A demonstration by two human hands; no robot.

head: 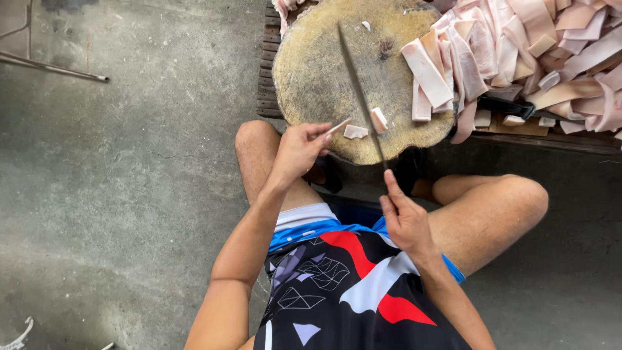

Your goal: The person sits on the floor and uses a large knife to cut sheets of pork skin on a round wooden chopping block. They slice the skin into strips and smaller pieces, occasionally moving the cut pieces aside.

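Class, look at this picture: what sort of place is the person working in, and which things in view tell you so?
Probably an informal, floor-level meat-preparation spot: a round wooden chopping block on a low slatted pallet, a heap of pale pork-skin strips, and a bare concrete floor.

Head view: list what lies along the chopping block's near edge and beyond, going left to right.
left hand pinching a pale strip → cut piece → long knife blade → cut piece → slanted strip → heap of pink strips. All but the heap are on or over the round wooden block.
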